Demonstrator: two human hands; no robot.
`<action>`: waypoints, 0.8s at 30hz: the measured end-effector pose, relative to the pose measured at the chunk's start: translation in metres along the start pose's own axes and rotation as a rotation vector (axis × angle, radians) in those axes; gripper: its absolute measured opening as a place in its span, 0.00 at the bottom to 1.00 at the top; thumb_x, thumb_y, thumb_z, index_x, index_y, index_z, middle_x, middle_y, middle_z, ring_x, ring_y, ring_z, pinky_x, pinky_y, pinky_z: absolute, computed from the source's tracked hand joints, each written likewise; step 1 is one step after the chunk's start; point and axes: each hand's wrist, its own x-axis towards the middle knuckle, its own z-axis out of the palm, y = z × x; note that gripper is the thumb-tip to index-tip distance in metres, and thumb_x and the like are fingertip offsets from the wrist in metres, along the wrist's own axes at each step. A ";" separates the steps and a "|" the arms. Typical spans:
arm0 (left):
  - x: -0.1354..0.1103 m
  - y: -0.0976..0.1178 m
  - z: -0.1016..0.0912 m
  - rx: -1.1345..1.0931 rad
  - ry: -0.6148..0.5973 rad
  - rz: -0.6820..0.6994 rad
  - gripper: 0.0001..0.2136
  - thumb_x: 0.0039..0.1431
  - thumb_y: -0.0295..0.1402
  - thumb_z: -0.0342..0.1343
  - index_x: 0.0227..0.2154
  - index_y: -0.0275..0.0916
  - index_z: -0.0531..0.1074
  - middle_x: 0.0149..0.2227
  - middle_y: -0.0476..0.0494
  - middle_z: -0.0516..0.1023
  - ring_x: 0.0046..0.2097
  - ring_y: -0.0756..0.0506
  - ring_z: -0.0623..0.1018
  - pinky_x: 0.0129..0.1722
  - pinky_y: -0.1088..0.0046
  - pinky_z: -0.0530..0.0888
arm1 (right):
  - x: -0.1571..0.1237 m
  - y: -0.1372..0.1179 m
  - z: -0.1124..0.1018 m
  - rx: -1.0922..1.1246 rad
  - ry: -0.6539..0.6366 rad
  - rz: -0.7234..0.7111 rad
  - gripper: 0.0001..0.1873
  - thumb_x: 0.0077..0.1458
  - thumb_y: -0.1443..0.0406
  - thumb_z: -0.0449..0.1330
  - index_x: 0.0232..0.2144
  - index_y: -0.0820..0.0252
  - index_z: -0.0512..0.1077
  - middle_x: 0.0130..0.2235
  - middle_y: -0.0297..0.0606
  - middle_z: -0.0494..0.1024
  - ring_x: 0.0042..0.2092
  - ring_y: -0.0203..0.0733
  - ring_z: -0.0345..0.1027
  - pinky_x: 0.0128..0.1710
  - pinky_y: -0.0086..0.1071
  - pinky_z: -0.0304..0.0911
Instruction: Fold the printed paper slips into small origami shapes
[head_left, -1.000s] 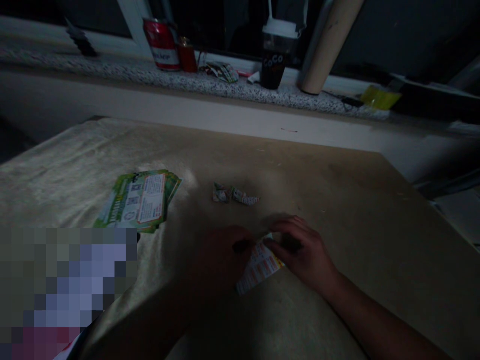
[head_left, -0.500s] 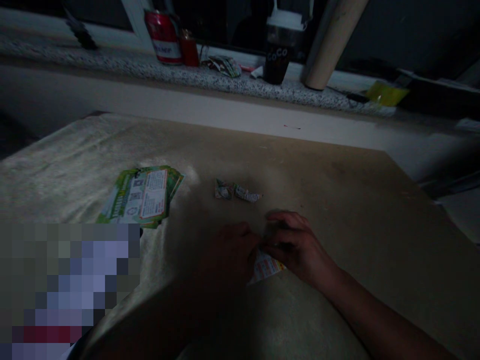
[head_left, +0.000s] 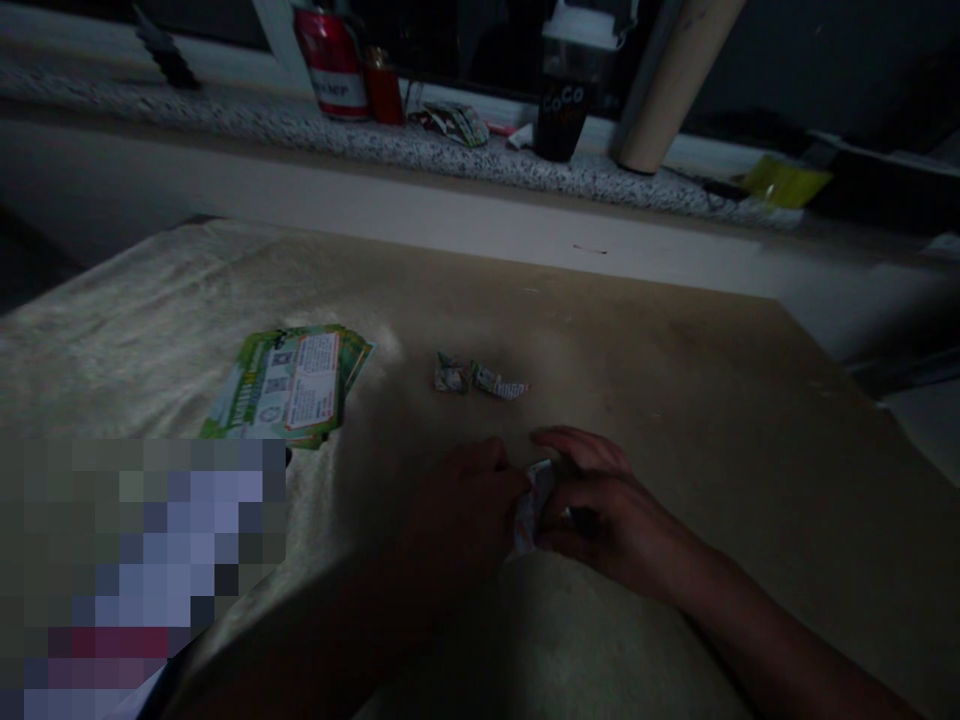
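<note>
Between my two hands is a printed paper sheet [head_left: 529, 510], partly folded, low over the table. My left hand [head_left: 469, 500] is closed on its left side, dark in shadow, with most fingers hard to make out. On the right side my right hand [head_left: 600, 500] curls its thumb and fingers around the paper's edge. Beyond the hands lie two small folded paper pieces, a left one [head_left: 451, 373] and a right one [head_left: 499, 382]. A stack of green printed leaflets [head_left: 289, 385] rests to the left.
Pale cloth covers the table [head_left: 675, 400]. On the speckled windowsill [head_left: 247, 120] stand a red can [head_left: 334, 65], an orange lighter-like object [head_left: 384, 88], a lidded CoCo cup [head_left: 566, 110] and a wooden cylinder [head_left: 675, 90]. A yellow item [head_left: 784, 180] lies farther right. The lower left is pixelated.
The paper has gone from lying mostly flat to a narrower, folded-up shape. My right hand has shifted slightly right and down, its fingers now around the paper's right edge.
</note>
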 end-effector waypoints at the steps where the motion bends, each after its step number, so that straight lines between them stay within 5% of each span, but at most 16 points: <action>1: 0.000 0.000 0.001 -0.007 0.003 0.005 0.04 0.59 0.27 0.64 0.35 0.40 0.82 0.35 0.45 0.74 0.36 0.44 0.75 0.35 0.68 0.69 | 0.000 0.000 0.000 -0.001 -0.001 -0.003 0.10 0.47 0.67 0.77 0.32 0.49 0.83 0.65 0.39 0.70 0.67 0.61 0.61 0.63 0.58 0.57; 10: -0.002 -0.003 0.006 0.051 0.014 0.027 0.05 0.60 0.29 0.62 0.37 0.43 0.82 0.37 0.45 0.74 0.38 0.43 0.74 0.37 0.67 0.70 | -0.001 0.003 -0.003 -0.001 0.018 0.006 0.10 0.46 0.68 0.77 0.30 0.51 0.81 0.65 0.40 0.70 0.67 0.61 0.62 0.62 0.61 0.58; 18: -0.002 0.000 0.000 0.034 -0.027 -0.002 0.14 0.58 0.21 0.59 0.43 0.41 0.84 0.40 0.42 0.76 0.39 0.42 0.75 0.40 0.66 0.72 | -0.012 0.029 -0.023 0.009 -0.039 0.028 0.09 0.50 0.70 0.74 0.30 0.51 0.81 0.66 0.41 0.69 0.68 0.61 0.59 0.61 0.64 0.58; 24: 0.000 0.001 -0.002 0.048 -0.032 0.008 0.13 0.59 0.22 0.58 0.40 0.42 0.84 0.40 0.43 0.76 0.39 0.43 0.75 0.39 0.67 0.72 | -0.007 0.024 -0.021 0.151 -0.001 -0.001 0.05 0.54 0.68 0.72 0.33 0.52 0.82 0.65 0.42 0.70 0.68 0.57 0.62 0.61 0.56 0.65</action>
